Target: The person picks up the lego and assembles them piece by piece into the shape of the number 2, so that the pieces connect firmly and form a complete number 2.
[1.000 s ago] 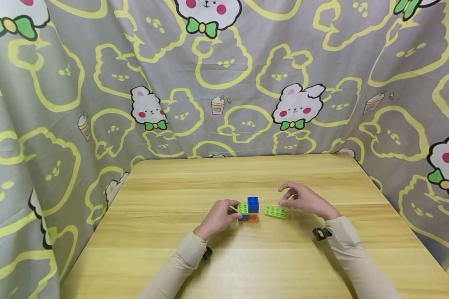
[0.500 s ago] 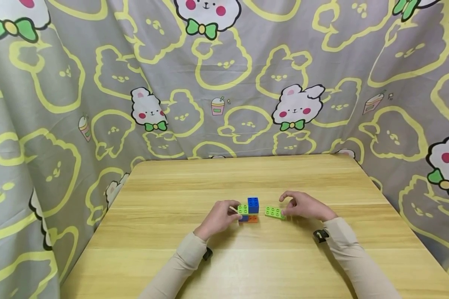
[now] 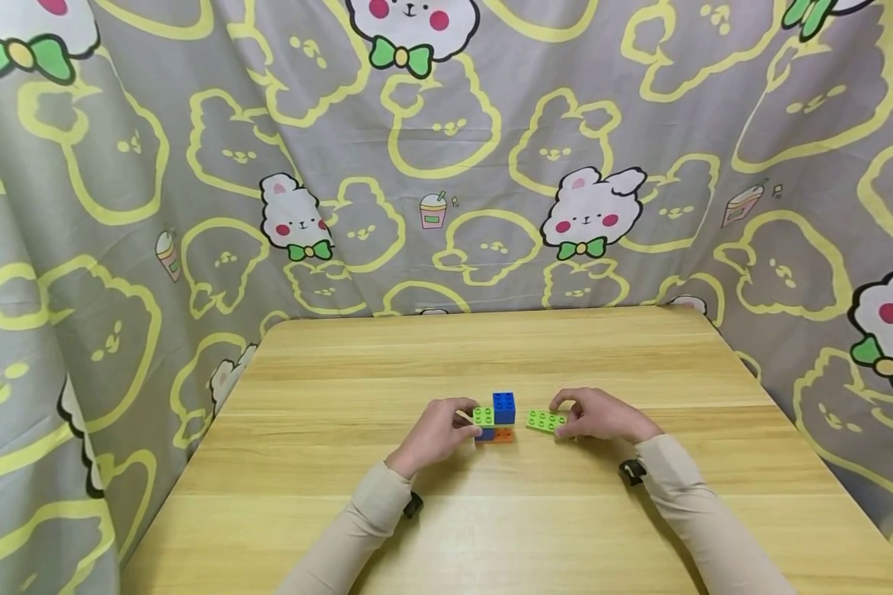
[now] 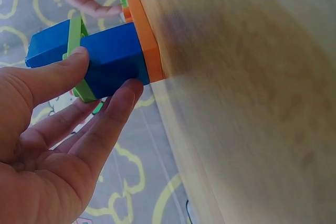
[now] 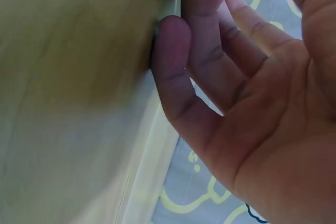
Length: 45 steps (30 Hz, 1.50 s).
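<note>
A small stack of toy building bricks stands on the table: an orange plate (image 3: 503, 435) at the bottom, a blue brick (image 4: 115, 53) on it, a light green plate (image 3: 483, 416) above, and another blue brick (image 3: 503, 407) on top. My left hand (image 3: 433, 434) holds this stack from its left side, thumb and fingers on the lower blue brick and green plate. To the right lies a separate light green plate (image 3: 543, 421) with two rows of studs. My right hand (image 3: 606, 414) pinches its right end between thumb and index finger. In the right wrist view the plate is mostly hidden.
The wooden table (image 3: 491, 521) reaches back to a grey curtain (image 3: 476, 149) with cartoon prints, which also hangs along both sides. A dark wrist device (image 3: 632, 472) sits under the right sleeve, another (image 3: 413, 504) under the left.
My right hand has come down toward me, from above the loose green plate to gripping its right end. The left hand and the brick stack stay in place.
</note>
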### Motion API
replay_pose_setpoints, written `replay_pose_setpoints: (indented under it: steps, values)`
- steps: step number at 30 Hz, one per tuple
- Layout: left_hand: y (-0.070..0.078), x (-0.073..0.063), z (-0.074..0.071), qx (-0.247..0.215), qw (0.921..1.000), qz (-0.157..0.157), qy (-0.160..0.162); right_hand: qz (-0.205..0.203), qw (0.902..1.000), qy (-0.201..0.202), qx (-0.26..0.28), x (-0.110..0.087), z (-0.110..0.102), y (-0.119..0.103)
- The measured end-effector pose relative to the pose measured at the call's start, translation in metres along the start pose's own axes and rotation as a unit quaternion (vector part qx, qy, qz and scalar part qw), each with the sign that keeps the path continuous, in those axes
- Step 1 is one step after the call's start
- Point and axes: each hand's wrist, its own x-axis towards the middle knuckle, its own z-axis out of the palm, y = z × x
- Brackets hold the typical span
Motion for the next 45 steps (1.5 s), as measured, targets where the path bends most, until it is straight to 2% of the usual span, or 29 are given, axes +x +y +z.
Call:
replay_pose_setpoints:
  steps: [9,16,21,25,34,40,45]
  values:
    - [0.001,0.001,0.001,-0.002,1.0,0.003,-0.001,-0.01,0.9998,0.005,-0.018,0.002,0.001,0.0]
    - [0.003,0.001,0.005,-0.003,1.0,0.007,0.002,0.0,0.9993,0.003,-0.038,0.001,0.001,0.0]
    - [0.005,0.0,0.007,0.0,1.0,0.005,0.001,-0.002,0.9996,0.01,-0.027,-0.001,-0.002,-0.002]
    - [0.006,-0.001,0.007,0.003,1.0,0.002,0.002,-0.002,0.9994,0.025,-0.022,-0.003,-0.005,-0.004]
    - [0.007,-0.004,0.005,0.034,0.9994,-0.001,0.001,-0.03,0.9936,0.084,-0.068,-0.005,-0.012,-0.01]
    - [0.01,-0.008,-0.001,0.069,0.9973,0.012,0.023,-0.048,0.9925,0.101,-0.051,-0.008,-0.015,-0.02]
    - [0.014,-0.008,-0.004,0.069,0.9956,0.03,0.055,-0.054,0.9906,0.116,-0.048,-0.012,-0.018,-0.031]
